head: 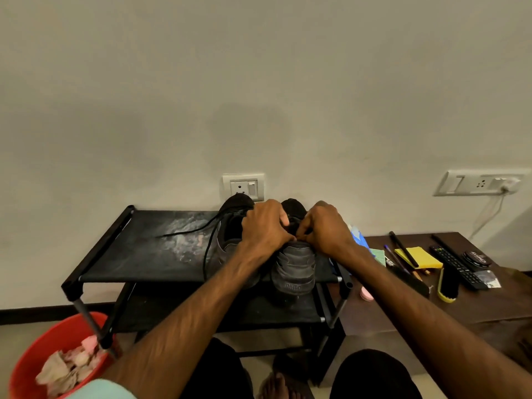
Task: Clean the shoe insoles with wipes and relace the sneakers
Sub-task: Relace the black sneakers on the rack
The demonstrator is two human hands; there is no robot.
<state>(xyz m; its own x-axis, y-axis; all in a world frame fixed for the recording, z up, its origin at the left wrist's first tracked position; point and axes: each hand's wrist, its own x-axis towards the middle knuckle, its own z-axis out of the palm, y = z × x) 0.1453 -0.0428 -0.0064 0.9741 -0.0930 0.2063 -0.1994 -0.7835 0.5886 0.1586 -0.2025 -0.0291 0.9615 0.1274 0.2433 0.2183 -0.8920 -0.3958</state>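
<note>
Two dark sneakers stand side by side on the top shelf of a black shoe rack (129, 249), heels near, toes toward the far wall. Both hands are together over the right sneaker (293, 269), at its throat just beyond the tongue. The left hand (264, 226) reaches across from the left, its fingers curled down over the shoe's opening. The right hand (325, 228) comes in from the right, its fingers bent and pinching at the lacing area. The thumbs nearly touch between them. Whether the pinch is on a lace or on the upper itself cannot be told, since everything there is dark and covered by the fingers.

The left sneaker (230, 226) sits just left of the left hand, partly behind its wrist. Its loose lace (187, 231) trails out leftward across the shelf, with another strand hanging down over the near edge.

On the floor at the near left stands a red bucket (31, 349) holding crumpled wipes (66, 370). To the right of the rack a low wooden worktop (489, 306) carries a remote control (457, 266), a shoe brush (447, 286) and a yellow pad (420, 256).
</note>
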